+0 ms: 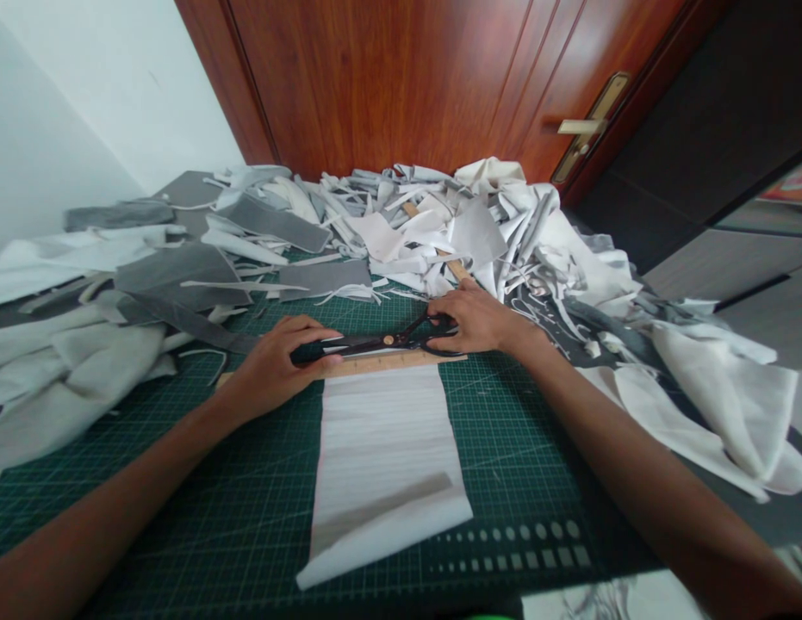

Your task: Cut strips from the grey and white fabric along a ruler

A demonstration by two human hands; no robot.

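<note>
Reddish-brown wooden door (375,77) with brass lever handle (581,127), white wall (116,86) beside it

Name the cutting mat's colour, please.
The cutting mat is dark green with pale grid lines, best in the head view.

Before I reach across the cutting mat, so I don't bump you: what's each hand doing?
Left hand: closed over the far end of the black scissors.
Right hand: closed on their handles.

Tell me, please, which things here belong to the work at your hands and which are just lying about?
In use: left hand, right hand, black scissors, wooden ruler, white fabric strip, green cutting mat.

Lying about: heaped white fabric offcuts, grey fabric pieces, wooden door.
</note>
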